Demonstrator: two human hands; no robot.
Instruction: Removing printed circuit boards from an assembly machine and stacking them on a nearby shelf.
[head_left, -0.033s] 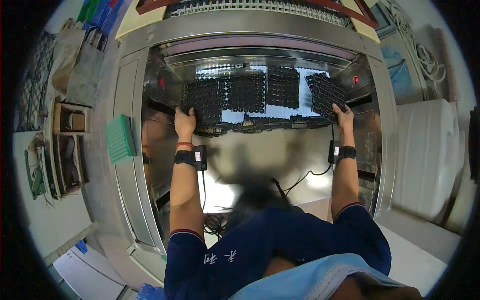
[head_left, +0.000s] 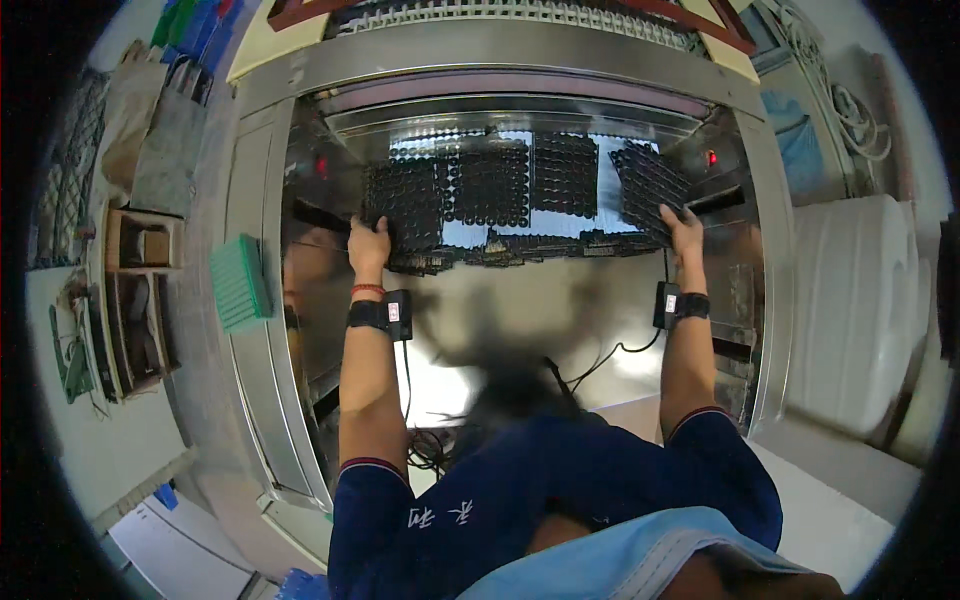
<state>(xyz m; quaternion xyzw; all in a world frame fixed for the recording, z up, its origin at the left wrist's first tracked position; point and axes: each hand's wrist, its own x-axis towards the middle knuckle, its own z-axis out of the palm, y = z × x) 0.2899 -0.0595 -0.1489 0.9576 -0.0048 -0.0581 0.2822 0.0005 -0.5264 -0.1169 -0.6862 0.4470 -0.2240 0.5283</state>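
Several black sheets of small round discs (head_left: 487, 180) lie side by side in a row on a shiny surface inside a metal machine frame. More dark layers show along their near edge. At the left end, my left hand (head_left: 369, 245) grips the edge of the leftmost sheet (head_left: 405, 200), thumb on top. My right hand (head_left: 685, 235) holds the near corner of the rightmost sheet (head_left: 650, 185), which lies slightly askew. The undersides of both grips are hidden. Each wrist wears a black strap with a small box and a cable.
Metal side posts (head_left: 268, 200) stand close outside both arms. Red lights glow on the inner walls. A green ribbed block (head_left: 240, 283) sits on the left post. A white plastic container (head_left: 845, 310) stands at the right, wooden boxes (head_left: 143, 240) at the left. A roller (head_left: 520, 84) spans the back.
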